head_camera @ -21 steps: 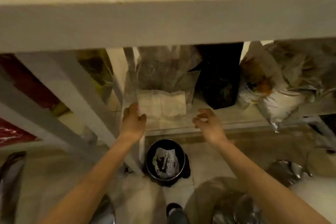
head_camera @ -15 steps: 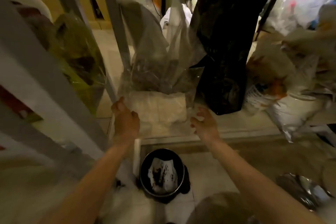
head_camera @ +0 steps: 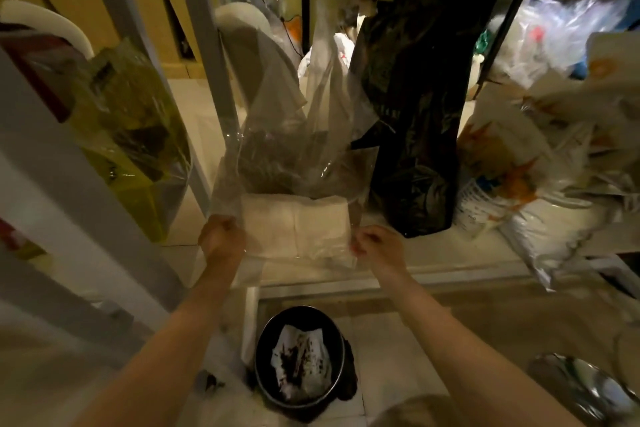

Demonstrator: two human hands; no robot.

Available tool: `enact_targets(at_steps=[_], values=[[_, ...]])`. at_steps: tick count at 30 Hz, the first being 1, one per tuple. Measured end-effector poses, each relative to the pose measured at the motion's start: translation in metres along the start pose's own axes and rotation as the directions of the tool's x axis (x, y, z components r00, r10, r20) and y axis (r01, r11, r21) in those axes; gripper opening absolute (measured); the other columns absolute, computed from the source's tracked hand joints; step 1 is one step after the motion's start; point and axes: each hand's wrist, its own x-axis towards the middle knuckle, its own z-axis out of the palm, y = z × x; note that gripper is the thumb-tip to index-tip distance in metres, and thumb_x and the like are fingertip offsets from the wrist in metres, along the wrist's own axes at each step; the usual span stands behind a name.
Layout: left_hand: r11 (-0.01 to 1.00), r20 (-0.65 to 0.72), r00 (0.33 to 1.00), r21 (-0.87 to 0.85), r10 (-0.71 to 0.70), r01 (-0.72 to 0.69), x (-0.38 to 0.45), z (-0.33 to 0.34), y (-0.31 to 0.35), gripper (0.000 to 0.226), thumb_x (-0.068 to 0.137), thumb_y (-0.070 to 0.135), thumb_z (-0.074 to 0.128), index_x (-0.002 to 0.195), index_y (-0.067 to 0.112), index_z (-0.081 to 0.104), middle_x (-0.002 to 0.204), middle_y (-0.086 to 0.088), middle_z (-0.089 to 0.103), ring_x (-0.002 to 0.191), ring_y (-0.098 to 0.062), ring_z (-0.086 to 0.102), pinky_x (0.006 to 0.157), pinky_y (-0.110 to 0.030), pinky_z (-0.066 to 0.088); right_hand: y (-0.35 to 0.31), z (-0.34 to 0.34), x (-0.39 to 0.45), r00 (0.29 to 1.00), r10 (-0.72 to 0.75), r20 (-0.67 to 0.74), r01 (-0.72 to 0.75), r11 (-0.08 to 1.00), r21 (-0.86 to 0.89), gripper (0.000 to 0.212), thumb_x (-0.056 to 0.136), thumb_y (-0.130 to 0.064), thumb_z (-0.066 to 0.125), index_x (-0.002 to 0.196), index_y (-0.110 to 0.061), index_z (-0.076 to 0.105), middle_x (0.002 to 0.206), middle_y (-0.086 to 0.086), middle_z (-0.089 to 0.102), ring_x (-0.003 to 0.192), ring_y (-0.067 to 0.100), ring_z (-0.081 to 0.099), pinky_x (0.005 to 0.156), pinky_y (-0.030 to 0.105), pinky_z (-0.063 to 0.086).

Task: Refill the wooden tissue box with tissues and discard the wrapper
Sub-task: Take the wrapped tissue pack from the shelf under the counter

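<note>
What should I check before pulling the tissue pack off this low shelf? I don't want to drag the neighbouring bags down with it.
1. Left hand closed on the clear plastic bag at the pack's left edge: ok.
2. Right hand pinching the plastic at the right edge: ok.
3. White tissue pack sits at the front of the shelf, nothing in front of it: ok.
4. Black bag clear of the pack: cannot tell, it hangs close on the right.
5. The clear bag's tall loose top free of things behind: cannot tell.
6. Black bin below, open for the wrapper: ok.
</note>
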Motion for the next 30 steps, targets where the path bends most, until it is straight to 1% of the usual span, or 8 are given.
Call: enact_targets(at_steps=[3, 6, 9, 13, 17, 21, 26, 30], values=[[0.993, 0.013, 1.000, -0.114, -0.018, 0.020, -0.015, -0.011, 0.001, 0.017, 0.088, 0.003, 0.048, 0.093, -0.007, 0.059, 0.091, -0.025, 0.060, 0.085, -0.034, 0.057, 0.067, -0.027, 0.044, -0.004, -0.015, -0.013, 1.000, -0.001, -0.028, 0.003, 0.999, 0.049, 0.023, 0.088, -0.001, 0.052, 0.068, -0.010, 0.058, 0.069, 0.007, 0.062, 0.061, 0.015, 0.059, 0.063, 0.023, 0.052], [1.000, 0.043, 0.999, -0.026, -0.009, 0.010, -0.041, -0.027, 0.005, 0.020, 0.087, 0.006, 0.049, 0.093, -0.009, 0.060, 0.090, -0.025, 0.061, 0.086, -0.034, 0.056, 0.067, -0.033, 0.035, -0.015, -0.037, -0.042, 1.000, 0.000, 0.001, 0.000, 0.998, 0.056, 0.023, 0.089, 0.000, 0.051, 0.069, -0.009, 0.057, 0.072, 0.009, 0.062, 0.064, 0.016, 0.059, 0.054, 0.010, 0.050], [1.000, 0.123, 0.992, -0.027, -0.011, 0.014, -0.084, -0.051, 0.013, 0.019, 0.086, 0.009, 0.052, 0.089, -0.007, 0.061, 0.090, -0.027, 0.065, 0.084, -0.037, 0.060, 0.064, -0.028, 0.043, -0.033, -0.073, -0.082, 1.000, -0.018, 0.007, 0.018, 0.998, -0.062, 0.018, 0.089, -0.001, 0.052, 0.074, -0.006, 0.060, 0.074, 0.007, 0.063, 0.068, 0.015, 0.060, 0.056, 0.007, 0.048], [0.986, 0.199, 0.966, 0.015, 0.162, -0.169, -0.155, -0.094, 0.029, 0.022, 0.091, 0.014, 0.049, 0.094, 0.000, 0.066, 0.097, -0.017, 0.069, 0.089, -0.033, 0.063, 0.070, -0.031, 0.040, -0.061, -0.129, -0.142, 0.999, -0.006, 0.050, 0.015, 0.986, -0.167, 0.016, 0.089, -0.007, 0.053, 0.077, -0.013, 0.061, 0.078, 0.002, 0.067, 0.084, 0.025, 0.067, 0.079, 0.033, 0.054], [0.976, 0.223, 0.950, -0.030, 0.217, -0.216, -0.211, -0.141, 0.063, 0.014, 0.091, 0.011, 0.049, 0.088, 0.006, 0.062, 0.090, -0.010, 0.062, 0.080, -0.022, 0.053, 0.071, -0.031, 0.035, -0.103, -0.173, -0.196, 0.995, -0.054, 0.089, 0.072, 0.973, -0.219, 0.012, 0.090, -0.011, 0.053, 0.090, -0.008, 0.064, 0.080, -0.002, 0.068, 0.069, -0.001, 0.066, 0.064, 0.013, 0.052], [0.944, 0.247, 0.913, -0.140, 0.324, -0.297, -0.231, -0.185, 0.111, 0.011, 0.089, 0.010, 0.052, 0.082, 0.013, 0.060, 0.081, -0.004, 0.060, 0.075, -0.019, 0.058, 0.068, -0.026, 0.040, -0.161, -0.204, -0.225, 0.975, -0.182, 0.130, 0.202, 0.965, -0.165, 0.016, 0.090, -0.005, 0.052, 0.087, -0.014, 0.065, 0.088, 0.000, 0.069, 0.081, -0.001, 0.066, 0.072, 0.013, 0.051], [0.879, 0.150, 0.872, -0.187, 0.467, -0.438, -0.238, -0.229, 0.174, 0.029, 0.083, 0.009, 0.060, 0.066, 0.030, 0.055, 0.068, 0.010, 0.063, 0.064, -0.005, 0.060, 0.060, 0.000, 0.040, -0.242, -0.230, -0.233, 0.933, -0.335, 0.133, 0.347, 0.934, -0.079, 0.014, 0.089, -0.006, 0.053, 0.089, -0.002, 0.067, 0.079, 0.006, 0.073, 0.080, 0.012, 0.070, 0.072, 0.016, 0.054], [0.826, 0.052, 0.853, -0.287, 0.520, -0.486, -0.242, -0.262, 0.227, 0.017, 0.084, 0.015, 0.060, 0.070, 0.025, 0.059, 0.067, 0.008, 0.071, 0.067, 0.001, 0.064, 0.063, -0.015, 0.047, -0.305, -0.246, -0.231, 0.914, -0.387, 0.120, 0.391, 0.920, -0.016, 0.012, 0.088, -0.006, 0.055, 0.090, -0.005, 0.067, 0.077, 0.009, 0.074, 0.077, 0.020, 0.072, 0.070, 0.024, 0.058]])
